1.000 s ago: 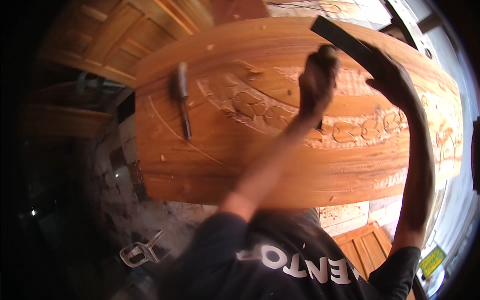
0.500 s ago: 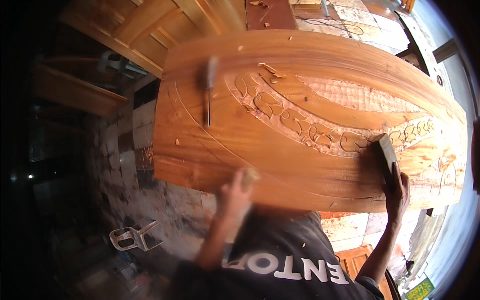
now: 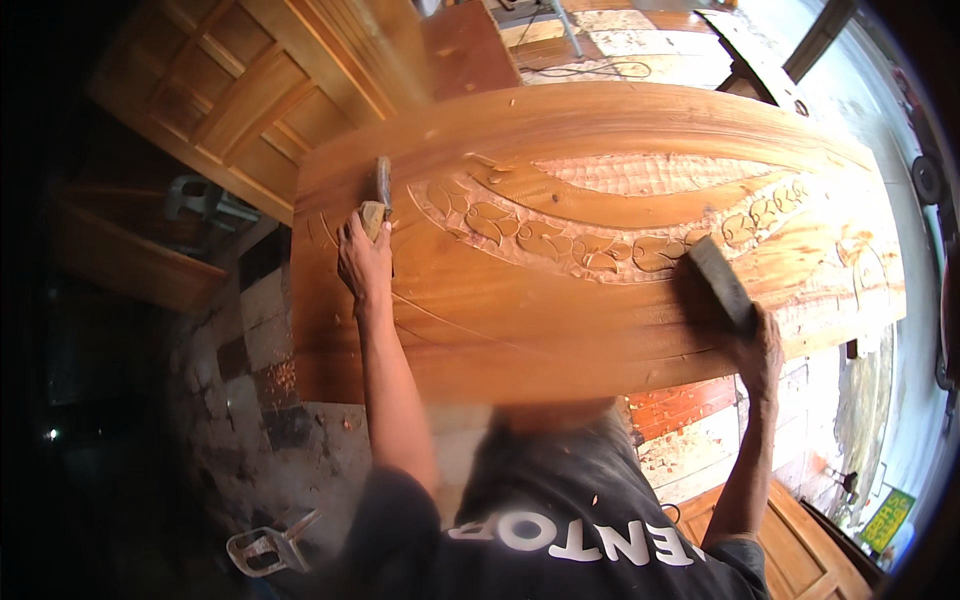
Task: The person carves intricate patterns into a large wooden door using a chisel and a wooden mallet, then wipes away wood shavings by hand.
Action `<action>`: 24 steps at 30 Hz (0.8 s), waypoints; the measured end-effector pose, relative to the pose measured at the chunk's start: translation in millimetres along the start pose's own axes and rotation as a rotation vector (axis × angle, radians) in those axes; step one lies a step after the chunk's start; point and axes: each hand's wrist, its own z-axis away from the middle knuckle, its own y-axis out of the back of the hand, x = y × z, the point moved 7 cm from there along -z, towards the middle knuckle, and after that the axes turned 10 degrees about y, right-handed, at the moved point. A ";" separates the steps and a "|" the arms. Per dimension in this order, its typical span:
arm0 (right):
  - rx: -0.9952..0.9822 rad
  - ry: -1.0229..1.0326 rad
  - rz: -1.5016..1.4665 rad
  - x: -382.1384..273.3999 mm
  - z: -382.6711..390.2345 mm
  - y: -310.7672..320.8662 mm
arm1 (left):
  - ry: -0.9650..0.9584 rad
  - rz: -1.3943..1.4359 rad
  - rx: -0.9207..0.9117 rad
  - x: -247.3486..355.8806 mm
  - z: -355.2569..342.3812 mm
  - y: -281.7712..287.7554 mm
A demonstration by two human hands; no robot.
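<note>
Both hands have travelled since half a second ago: the left hand (image 3: 365,262) has climbed from the near edge of the carved wooden door panel (image 3: 600,300) to its left end, and the right hand (image 3: 758,345) has eased its dark flat block (image 3: 718,280) inward along the carved band.

A person in a dark printed shirt (image 3: 560,520) leans over the panel, which lies flat and fills the middle of the view, its long leaf-and-vine relief (image 3: 580,245) running from the left end toward the right end. The left hand is closed around the pale wooden handle of a chisel (image 3: 378,205), whose metal shank points away toward the far edge, close beside the start of the relief. The right hand grips the dark block tightly by its near end, fingers wrapped, the block's far end pressed to the wood at the lower rim of the relief.

Good work here would seem to call for a firm, low grip on the chisel so the edge follows the drawn curve, with the block brought square onto the handle and not across the finished leaves.

More panelled doors (image 3: 240,100) lean at the upper left; a metal clamp (image 3: 268,545) lies on the tiled floor (image 3: 250,340) below.
</note>
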 end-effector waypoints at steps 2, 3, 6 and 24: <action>0.020 0.054 0.025 -32.3 8.2 -7.5 | -0.032 0.048 0.031 -12.3 -26.3 -18.2; -0.043 0.106 -0.011 -59.5 12.0 -11.7 | 0.014 0.090 -0.056 -21.0 -35.2 -31.6; -0.091 0.270 -0.210 -138.2 30.5 -26.4 | 0.110 0.084 -0.201 -19.7 -39.2 -62.2; 0.007 0.474 -0.426 -392.5 -138.9 -161.2 | 0.215 0.446 -0.149 -125.0 -17.3 -37.1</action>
